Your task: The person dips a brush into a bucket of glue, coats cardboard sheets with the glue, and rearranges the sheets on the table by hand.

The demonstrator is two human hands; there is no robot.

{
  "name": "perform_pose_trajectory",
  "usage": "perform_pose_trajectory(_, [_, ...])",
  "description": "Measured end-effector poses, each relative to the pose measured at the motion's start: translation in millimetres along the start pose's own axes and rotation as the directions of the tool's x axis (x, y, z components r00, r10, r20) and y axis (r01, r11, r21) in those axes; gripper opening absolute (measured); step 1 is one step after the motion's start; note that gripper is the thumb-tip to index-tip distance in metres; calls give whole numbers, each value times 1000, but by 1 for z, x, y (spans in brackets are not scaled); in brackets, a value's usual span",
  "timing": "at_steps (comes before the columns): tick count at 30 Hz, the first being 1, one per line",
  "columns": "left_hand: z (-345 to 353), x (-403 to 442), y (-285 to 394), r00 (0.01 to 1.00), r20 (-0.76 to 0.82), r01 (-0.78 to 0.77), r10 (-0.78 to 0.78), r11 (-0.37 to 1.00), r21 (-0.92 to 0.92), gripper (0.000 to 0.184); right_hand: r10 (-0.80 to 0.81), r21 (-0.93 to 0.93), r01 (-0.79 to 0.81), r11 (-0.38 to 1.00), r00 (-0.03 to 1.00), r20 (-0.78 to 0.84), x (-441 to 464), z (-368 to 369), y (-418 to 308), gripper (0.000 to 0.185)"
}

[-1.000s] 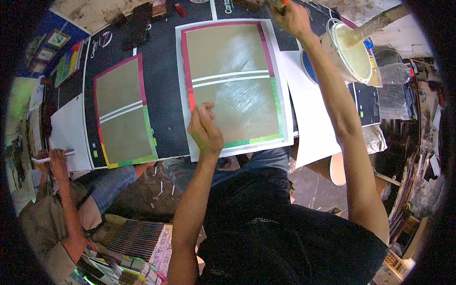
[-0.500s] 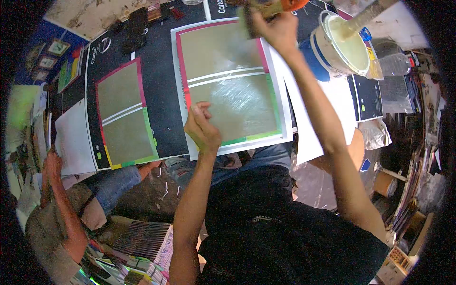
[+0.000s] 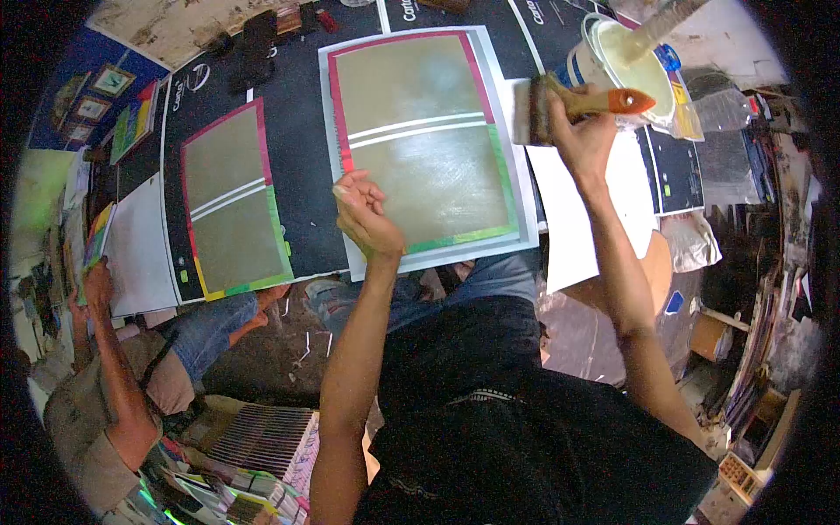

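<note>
My right hand (image 3: 584, 140) grips a wide flat paintbrush (image 3: 626, 101) by its wooden, orange-ended handle. Its bristles point left, over the right margin of a framed sheet and white paper. That sheet (image 3: 437, 188) is grey-beige with a wet sheen, edged in pink and green strips and crossed by two white lines. By its lower left edge hovers my left hand (image 3: 369, 214), empty, fingers loosely curled and slightly apart. Beyond the brush stands a white and blue bucket (image 3: 591, 72) of pale creamy liquid, with a thick stick (image 3: 665, 24) in it.
A similar bordered sheet (image 3: 229, 197) lies left on the black table (image 3: 302, 192). White paper (image 3: 591, 210) sits under my right forearm. At far left, another person's hand (image 3: 98, 284) holds a colourful sheet (image 3: 99, 236). Plastic bottles (image 3: 724, 112) lie beyond the bucket.
My right hand has brought the brush from the sheet's top right corner toward me and right, near the bucket. My left hand has shifted slightly. The other person has raised a colourful sheet.
</note>
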State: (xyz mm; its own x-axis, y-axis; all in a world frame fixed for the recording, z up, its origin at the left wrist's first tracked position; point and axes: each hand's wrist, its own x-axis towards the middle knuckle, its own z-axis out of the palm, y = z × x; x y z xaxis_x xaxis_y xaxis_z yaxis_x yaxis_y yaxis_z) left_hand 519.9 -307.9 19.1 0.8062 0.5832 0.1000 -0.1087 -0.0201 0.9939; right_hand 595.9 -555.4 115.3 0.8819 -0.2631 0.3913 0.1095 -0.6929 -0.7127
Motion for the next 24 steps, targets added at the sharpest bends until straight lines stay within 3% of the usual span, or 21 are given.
perform_pose_trajectory(2, [-1, -1, 4, 1000, -3, 29, -29, 999, -39, 59, -95, 156, 107, 982, 992, -80, -13, 22, -17, 19])
perform_pose_trajectory(4, [-2, 1, 6, 999, -3, 33, -34, 999, -39, 60, -45, 379, 54, 924, 998, -34, -41, 57, -52, 21])
perform_pose_trajectory(6, [-2, 1, 6, 1000, -10, 26, -26, 1000, -18, 60, -66, 258, 21, 966, 984, 165, -68, 82, -72, 22])
perform_pose_trajectory(9, [-6, 1, 1, 1000, -15, 19, -19, 1000, 2, 60, 31, 101, -65, 993, 953, 301, -87, 81, -43, 23])
perform_pose_trajectory(10, [-5, 0, 2, 999, -13, 37, -38, 999, -26, 60, 59, 187, -112, 976, 961, 271, -89, 69, -15, 23])
perform_pose_trajectory(11, [-3, -1, 5, 998, -25, 54, -55, 997, -54, 60, 158, 154, -192, 969, 966, 207, -85, 44, -6, 23])
perform_pose_trajectory(12, [-4, -2, 7, 996, -37, 72, -75, 994, -78, 60, 22, 162, -46, 986, 989, 147, -81, 19, 18, 23])
perform_pose_trajectory(13, [-7, -3, 9, 996, -27, 77, -80, 994, -80, 59, 43, -27, -40, 999, 988, 150, -74, -12, 8, 21])
perform_pose_trajectory(14, [-7, -3, 10, 997, -9, 78, -79, 993, -86, 59, 177, -65, -170, 983, 976, 128, -73, -30, 18, 18])
perform_pose_trajectory(16, [-2, 1, 8, 998, -16, 62, -64, 992, -109, 59, 122, -62, -122, 991, 993, 0, -73, -47, 9, 21])
perform_pose_trajectory(18, [-1, 0, 6, 997, -43, 51, -56, 992, -117, 61, 167, 132, -160, 978, 985, -50, -79, -38, -9, 17])
perform_pose_trajectory(20, [-2, 1, 5, 994, -51, 85, -93, 988, -131, 61, 96, 350, -99, 931, 995, 24, -92, -6, -42, 16])
perform_pose_trajectory(21, [-3, 2, 4, 992, -58, 100, -108, 985, -138, 60, 93, 353, -113, 929, 993, 73, -102, 16, -54, 16])
perform_pose_trajectory(22, [-5, 1, 4, 994, -53, 93, -100, 987, -132, 59, -27, 336, -16, 942, 992, 124, -110, 25, -75, 12])
perform_pose_trajectory(24, [-8, 0, 4, 995, -52, 81, -88, 989, -127, 57, -100, 223, 22, 975, 932, 347, -127, 38, -81, 18])
